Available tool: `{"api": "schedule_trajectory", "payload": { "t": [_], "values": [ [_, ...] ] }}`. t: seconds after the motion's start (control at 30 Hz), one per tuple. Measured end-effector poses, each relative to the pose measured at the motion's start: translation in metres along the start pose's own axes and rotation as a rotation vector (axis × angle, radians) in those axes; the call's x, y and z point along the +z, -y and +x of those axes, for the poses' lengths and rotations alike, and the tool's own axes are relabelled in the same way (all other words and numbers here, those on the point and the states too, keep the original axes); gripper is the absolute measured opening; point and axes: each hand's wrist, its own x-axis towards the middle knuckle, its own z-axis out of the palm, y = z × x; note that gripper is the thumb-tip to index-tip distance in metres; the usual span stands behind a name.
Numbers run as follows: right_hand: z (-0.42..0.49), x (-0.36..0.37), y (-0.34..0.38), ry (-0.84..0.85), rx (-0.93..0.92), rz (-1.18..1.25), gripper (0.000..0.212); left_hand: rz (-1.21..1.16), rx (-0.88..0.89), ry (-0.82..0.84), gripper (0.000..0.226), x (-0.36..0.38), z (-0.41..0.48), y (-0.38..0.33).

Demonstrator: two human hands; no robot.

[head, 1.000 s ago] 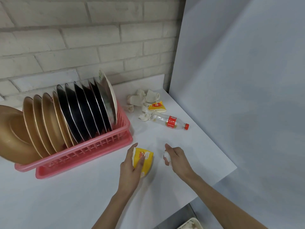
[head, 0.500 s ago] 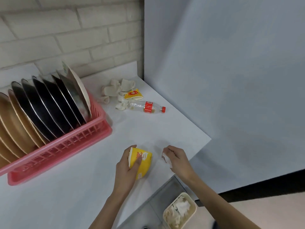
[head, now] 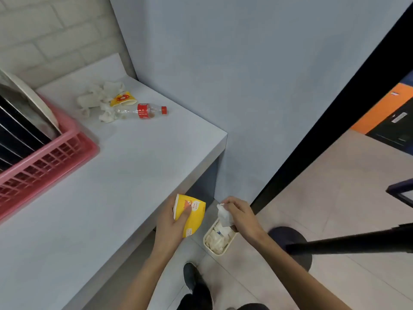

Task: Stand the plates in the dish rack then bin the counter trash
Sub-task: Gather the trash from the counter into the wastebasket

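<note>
White counter, brick wall behind; bin on tiled floor

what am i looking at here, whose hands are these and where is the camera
No machine here: a person wears a wide-angle camera on the head, so the picture looks down at their own hands. The left hand grips a yellow paper cup; the right hand pinches a crumpled white tissue over a small cream bin on the floor. On the white counter sit a pink plastic dish rack of dark and white plates, a clear plastic bottle, a second yellow cup and more tissues.
</note>
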Motion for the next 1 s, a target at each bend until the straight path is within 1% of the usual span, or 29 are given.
{"api": "schedule_trajectory", "payload": {
  "t": [0.07,0.13,0.2,0.3,0.5,0.63,0.77,0.87,0.93,1.0],
  "values": [
    [-0.019,-0.009,-0.019,-0.012,-0.023,0.021,0.022,0.017,-0.007,0.030,0.022,0.014,-0.019,0.007],
    [-0.035,-0.016,-0.038,-0.035,-0.036,0.030,0.025,0.043,-0.007,0.051,0.030,0.024,-0.037,0.015],
    [-0.048,-0.021,-0.059,-0.046,-0.016,0.013,0.023,0.081,-0.008,0.069,0.030,0.033,-0.054,0.024],
    [-0.067,-0.025,-0.092,-0.058,0.082,0.015,0.015,0.139,-0.037,0.107,0.031,0.044,-0.077,0.039],
    [-0.094,-0.027,-0.132,-0.112,0.188,0.029,0.015,0.223,-0.086,0.189,0.030,0.053,-0.101,0.060],
    [-0.088,-0.028,-0.155,-0.154,0.204,0.045,0.020,0.269,-0.098,0.219,0.028,0.060,-0.091,0.079],
    [-0.066,-0.023,-0.181,-0.205,0.214,0.037,0.013,0.311,-0.096,0.259,0.028,0.074,-0.063,0.111],
    [-0.041,-0.017,-0.216,-0.223,0.201,-0.024,0.012,0.327,-0.090,0.268,0.028,0.085,-0.039,0.147],
    [-0.017,-0.014,-0.243,-0.236,0.198,-0.087,0.008,0.351,-0.086,0.281,0.027,0.094,-0.020,0.177],
    [0.010,-0.014,-0.276,-0.264,0.192,-0.149,0.011,0.380,-0.082,0.315,0.027,0.109,0.002,0.215]
  ]
}}
